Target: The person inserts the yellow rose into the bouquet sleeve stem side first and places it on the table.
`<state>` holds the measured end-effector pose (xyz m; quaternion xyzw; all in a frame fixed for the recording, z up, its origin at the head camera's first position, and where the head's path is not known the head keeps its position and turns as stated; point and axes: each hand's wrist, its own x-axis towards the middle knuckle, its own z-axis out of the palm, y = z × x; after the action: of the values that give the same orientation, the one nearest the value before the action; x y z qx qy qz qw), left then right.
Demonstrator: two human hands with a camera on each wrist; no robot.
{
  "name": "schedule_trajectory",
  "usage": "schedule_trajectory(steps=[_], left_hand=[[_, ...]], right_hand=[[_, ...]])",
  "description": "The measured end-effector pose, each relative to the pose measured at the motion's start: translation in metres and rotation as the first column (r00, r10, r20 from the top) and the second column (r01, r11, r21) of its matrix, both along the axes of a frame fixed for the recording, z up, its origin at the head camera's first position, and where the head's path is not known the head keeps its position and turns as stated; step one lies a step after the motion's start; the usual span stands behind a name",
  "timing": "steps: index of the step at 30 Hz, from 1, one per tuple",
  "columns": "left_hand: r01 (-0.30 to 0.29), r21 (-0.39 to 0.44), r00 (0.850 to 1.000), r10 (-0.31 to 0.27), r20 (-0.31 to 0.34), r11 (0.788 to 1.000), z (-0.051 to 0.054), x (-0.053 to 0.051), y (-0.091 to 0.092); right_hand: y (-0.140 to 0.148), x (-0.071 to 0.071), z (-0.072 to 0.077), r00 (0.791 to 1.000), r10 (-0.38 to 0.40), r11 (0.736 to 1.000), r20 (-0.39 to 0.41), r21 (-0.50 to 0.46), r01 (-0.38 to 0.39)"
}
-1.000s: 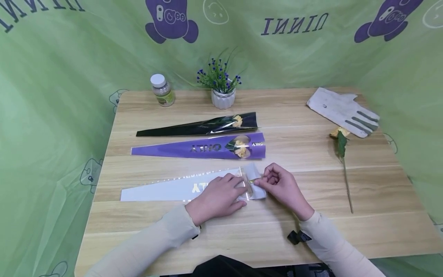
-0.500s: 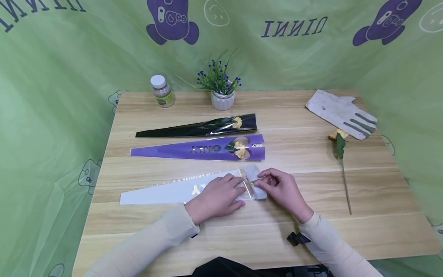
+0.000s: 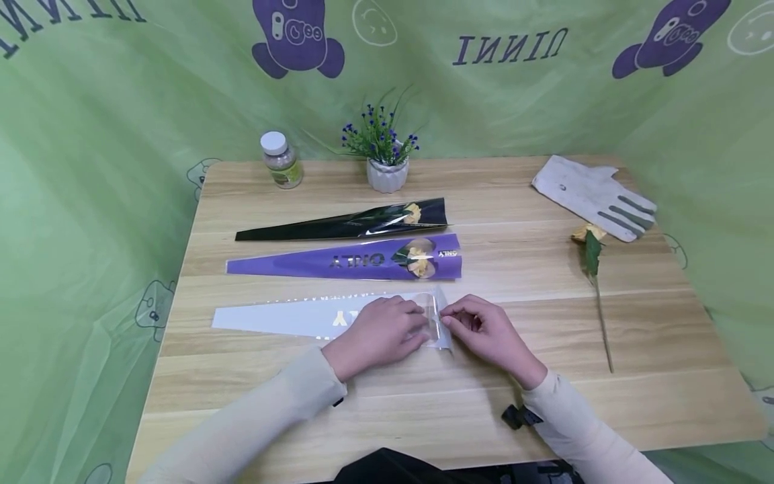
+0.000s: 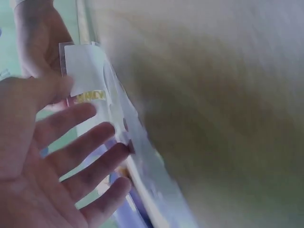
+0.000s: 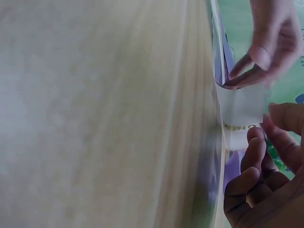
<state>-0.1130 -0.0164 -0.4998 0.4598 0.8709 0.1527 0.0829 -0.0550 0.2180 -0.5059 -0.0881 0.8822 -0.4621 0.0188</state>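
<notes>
Right hand [image 3: 490, 333]: thumb and forefinger pinching the wide-end edge of a white sleeve [image 3: 266, 319].

Left hand [image 3: 381, 333]: fingers parted and slightly bent, over the same sleeve beside its clear window [image 3: 431, 325]; how firmly they touch, cannot tell.

Wrist views: gold lettering [image 4: 90, 96] on the wide-end strip, near the pinch; in the head view this is not legible. The right wrist view adds the film's curved profile beneath the left fingers. Head view only: the sleeve's full length, with larger gold letters [image 3: 339, 318] partly covered by the left hand.

White sleeve, position: on the table [image 3: 653, 376], wide end at the right fingertips, narrow end running away to the person's left; contents cannot be made out.

Purple sleeve [image 3: 278, 265], just beyond: one yellow flower [image 3: 419, 262] in its window, with leaf.

Black sleeve [image 3: 314, 230], next behind: one yellow flower [image 3: 412, 213] near the wide end.

White pot [image 3: 387, 178], far edge: plant [image 3: 377, 141] with small blue blooms.

Jar [image 3: 282, 165], left of pot: white cap on, upright; contents unclear.

Right side: loose flower [image 3: 592, 255] with leaf and stem, its head just beside a grey-white glove [image 3: 580, 188].
</notes>
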Motion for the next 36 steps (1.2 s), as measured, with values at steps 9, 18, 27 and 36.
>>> schedule_trajectory(steps=[9, 18, 27, 36], left_hand=[[-0.443, 0.334, 0.701, 0.089, 0.708, 0.832, -0.008, -0.019, 0.017], [-0.698, 0.218, 0.427, 0.153, 0.891, 0.683, -0.021, -0.010, -0.039], [-0.851, 0.172, 0.303, 0.197, 0.932, 0.495, -0.025, -0.003, -0.082], [-0.907, 0.142, 0.252, 0.239, 0.938, 0.397, -0.031, 0.009, -0.095]], right_hand=[[-0.010, 0.011, -0.001, 0.998, -0.036, 0.999, -0.059, 0.030, 0.038], [-0.065, -0.010, -0.018, 0.985, 0.168, 0.985, -0.043, -0.028, -0.169], [-0.101, -0.043, -0.021, 0.936, 0.351, 0.936, 0.000, -0.036, -0.350], [-0.082, -0.060, -0.008, 0.931, 0.360, 0.932, 0.055, -0.072, -0.356]])
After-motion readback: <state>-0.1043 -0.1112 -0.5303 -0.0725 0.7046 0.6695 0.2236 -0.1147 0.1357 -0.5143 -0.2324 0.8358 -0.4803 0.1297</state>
